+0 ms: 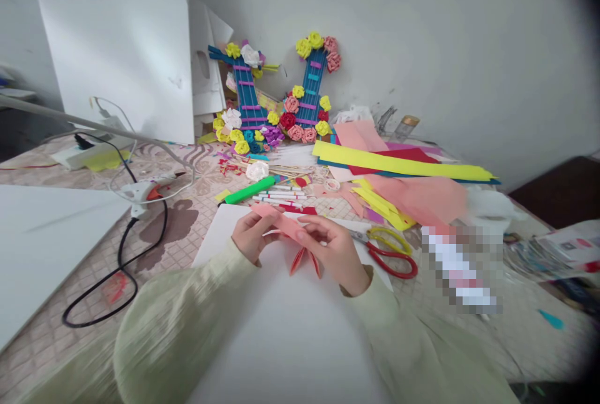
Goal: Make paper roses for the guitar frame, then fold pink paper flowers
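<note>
Both hands hold a folded strip of salmon-pink crepe paper point(284, 224) above a white board point(281, 335). My left hand point(253, 234) pinches its left end between thumb and fingers. At the other end, my right hand point(338, 252) grips the strip with the thumb on top and fingers behind. Folded pink paper petals point(304, 261) hang below, by the right thumb; whether they join the strip I cannot tell. Scissors with one red and one yellow handle point(392, 261) lie just right of my right hand. A green glue-stick-like tube point(248, 191) lies beyond my left hand.
Two blue guitar-shaped crafts point(246, 94) with paper flowers lean on the wall. Yellow paper strips point(403, 161), pink paper sheets point(417, 197) and several markers point(281, 194) lie behind the board. A glue gun point(140, 194) with a looped black cable point(119, 257) lies left. A pixelated object point(457, 269) is right.
</note>
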Action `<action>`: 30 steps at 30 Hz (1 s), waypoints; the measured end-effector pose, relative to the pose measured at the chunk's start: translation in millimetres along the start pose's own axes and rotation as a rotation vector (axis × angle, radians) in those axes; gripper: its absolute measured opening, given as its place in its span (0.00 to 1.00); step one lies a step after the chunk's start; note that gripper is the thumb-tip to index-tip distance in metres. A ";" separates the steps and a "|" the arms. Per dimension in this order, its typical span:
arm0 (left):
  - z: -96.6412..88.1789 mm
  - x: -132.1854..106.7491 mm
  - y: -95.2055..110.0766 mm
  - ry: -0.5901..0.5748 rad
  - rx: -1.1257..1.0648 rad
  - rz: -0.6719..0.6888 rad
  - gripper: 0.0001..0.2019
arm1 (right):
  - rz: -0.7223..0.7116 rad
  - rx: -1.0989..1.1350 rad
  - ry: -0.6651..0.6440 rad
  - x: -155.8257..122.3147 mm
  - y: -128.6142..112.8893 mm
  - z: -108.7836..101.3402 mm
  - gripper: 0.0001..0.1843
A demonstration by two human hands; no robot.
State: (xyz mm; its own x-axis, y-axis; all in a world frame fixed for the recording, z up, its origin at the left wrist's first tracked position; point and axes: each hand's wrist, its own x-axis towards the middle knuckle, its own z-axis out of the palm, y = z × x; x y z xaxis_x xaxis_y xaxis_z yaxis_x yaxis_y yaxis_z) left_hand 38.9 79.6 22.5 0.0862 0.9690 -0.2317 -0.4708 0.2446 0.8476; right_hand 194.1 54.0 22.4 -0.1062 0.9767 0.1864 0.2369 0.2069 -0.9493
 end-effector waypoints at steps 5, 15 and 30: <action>-3.6 4.4 4.0 -0.014 0.133 0.105 0.10 | -0.043 -0.014 0.056 8.1 -1.2 -12.2 0.18; -40.1 38.8 31.0 0.087 0.638 0.192 0.12 | -0.065 -0.074 0.550 28.0 11.6 -107.5 0.14; -75.5 48.9 60.4 0.073 1.469 0.152 0.15 | 0.318 -0.718 0.064 65.5 55.5 -146.0 0.07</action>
State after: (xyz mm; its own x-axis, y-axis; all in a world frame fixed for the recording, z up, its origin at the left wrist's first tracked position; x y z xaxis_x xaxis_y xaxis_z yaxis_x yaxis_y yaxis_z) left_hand -51.6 139.0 26.4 0.0543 0.9950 -0.0835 0.8233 0.0027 0.5676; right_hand 341.3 137.7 18.9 0.1215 0.9921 -0.0316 0.8148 -0.1179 -0.5676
